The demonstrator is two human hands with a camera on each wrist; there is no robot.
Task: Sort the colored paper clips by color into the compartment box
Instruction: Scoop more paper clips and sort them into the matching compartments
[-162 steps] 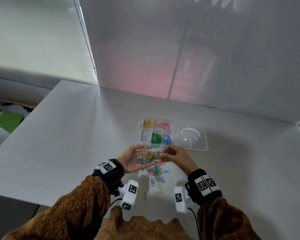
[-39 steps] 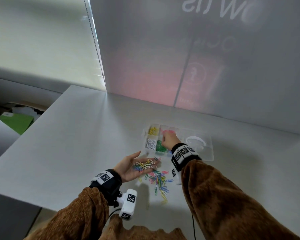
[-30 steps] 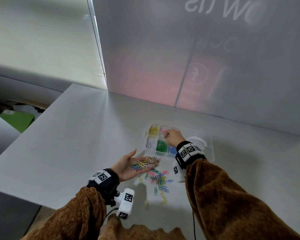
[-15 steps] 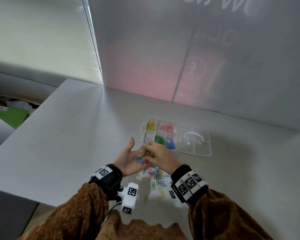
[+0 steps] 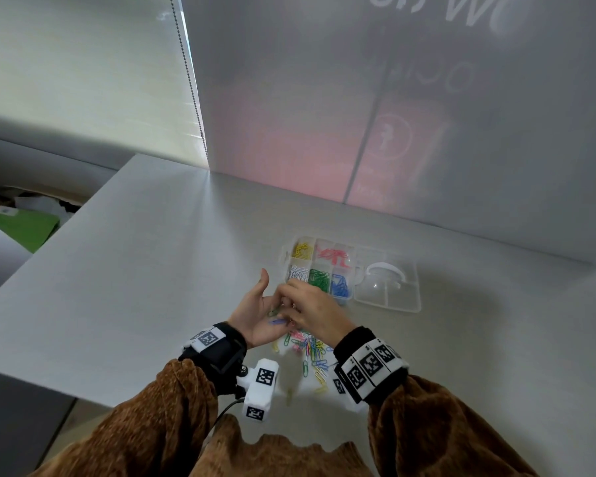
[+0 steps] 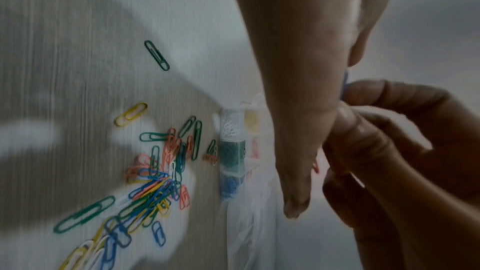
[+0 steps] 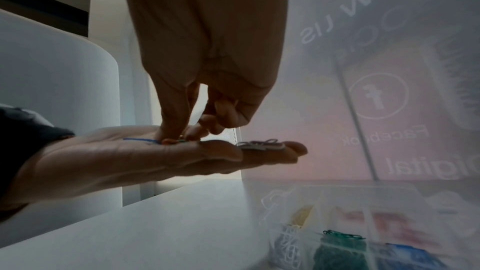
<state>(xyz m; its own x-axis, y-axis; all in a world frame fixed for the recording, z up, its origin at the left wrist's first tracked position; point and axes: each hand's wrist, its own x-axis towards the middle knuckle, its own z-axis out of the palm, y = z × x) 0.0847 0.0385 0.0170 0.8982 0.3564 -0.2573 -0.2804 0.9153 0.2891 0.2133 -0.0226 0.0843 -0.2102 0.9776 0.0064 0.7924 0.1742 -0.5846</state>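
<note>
On left hand (image 5: 255, 313), right hand (image 5: 310, 309) fingertips.

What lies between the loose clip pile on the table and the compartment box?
Only bare table: in the left wrist view a narrow strip separates the loose clip pile from the compartment box, with one small clip cluster nearly touching the box.

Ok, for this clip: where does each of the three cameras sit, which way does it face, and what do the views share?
Head: worn on the head, looks forward and down at the table, compartment box, both sleeved forearms, left hand and right hand.
Left wrist: under the left hand, looks along it at the loose paper clips and the right hand's fingers.
Right wrist: looks along the right hand down onto the flat left palm holding clips.
Shared: all three show both hands and the box.
</note>
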